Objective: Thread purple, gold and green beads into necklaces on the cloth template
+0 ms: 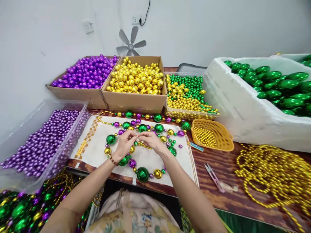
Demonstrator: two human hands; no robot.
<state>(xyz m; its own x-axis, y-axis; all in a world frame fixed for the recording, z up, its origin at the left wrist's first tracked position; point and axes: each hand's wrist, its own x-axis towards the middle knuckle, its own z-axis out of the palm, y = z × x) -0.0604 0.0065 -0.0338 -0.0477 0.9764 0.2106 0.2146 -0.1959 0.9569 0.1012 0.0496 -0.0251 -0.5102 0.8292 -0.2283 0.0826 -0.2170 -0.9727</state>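
A white wall with a small fan (131,42) backs a wooden table (225,197) crowded with shiny beads. At the back stand two cardboard boxes, one of purple balls (88,71) and one of gold balls (136,77), beside a clear tub of mixed green and gold beads (188,94). A clear bin of small purple beads (41,145) sits to the left, a white foam crate of large green ornaments (274,84) to the right, with an orange basket (212,134) and a heap of gold bead strands (272,178) in front of it. Small snips (213,176) lie on the bare wood.

In the middle, on a white cloth (97,152), lies a bead necklace (142,173) of green, gold and purple balls, looped around both hands. The left hand (125,144), with a beaded bracelet at the wrist, and the right hand (152,140) meet fingertip to fingertip over the cloth, each pinching the necklace where a thin gold strand runs; they seem to grip the string itself, though it is too fine to make out.
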